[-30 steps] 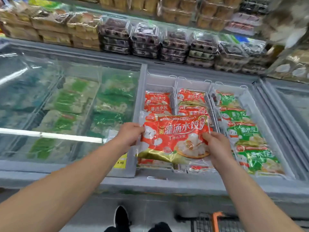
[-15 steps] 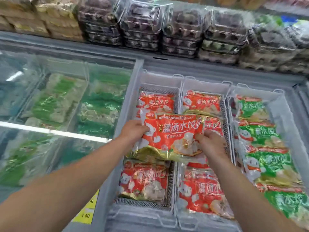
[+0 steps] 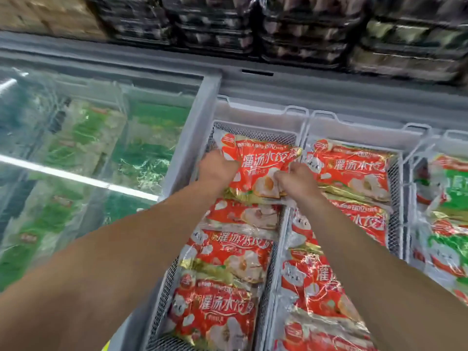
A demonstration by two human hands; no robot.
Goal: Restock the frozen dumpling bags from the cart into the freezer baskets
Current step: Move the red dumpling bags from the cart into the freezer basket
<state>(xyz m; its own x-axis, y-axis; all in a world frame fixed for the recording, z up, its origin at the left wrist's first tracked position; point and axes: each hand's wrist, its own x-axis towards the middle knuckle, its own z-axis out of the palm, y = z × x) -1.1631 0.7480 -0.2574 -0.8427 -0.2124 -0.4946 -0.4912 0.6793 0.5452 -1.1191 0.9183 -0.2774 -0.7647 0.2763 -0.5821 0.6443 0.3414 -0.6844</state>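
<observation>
Up at the far end of the left basket (image 3: 255,127), a red bag (image 3: 255,171) of dumplings lay across the bags beneath it, its top edge near the basket's far mesh wall. Both hands held it: the left hand (image 3: 216,168) gripped its left edge, fingers curled round the wrapper, and the right hand (image 3: 295,179) pinched its right side near the printed dumpling. Below it, nearer the person, more red bags (image 3: 222,295) lay overlapping in a row along the same basket. Just beside, the middle basket (image 3: 354,127) held another row of red bags (image 3: 352,173), also overlapping. Further right, a third basket (image 3: 430,138) held green bags (image 3: 450,188), partly cut off by the picture's edge. To the left, a glass lid (image 3: 88,148) covered blurred green packs. Beyond the freezer's grey rim (image 3: 329,89), clear trays (image 3: 278,29) stood stacked on a shelf, too blurred to read.
</observation>
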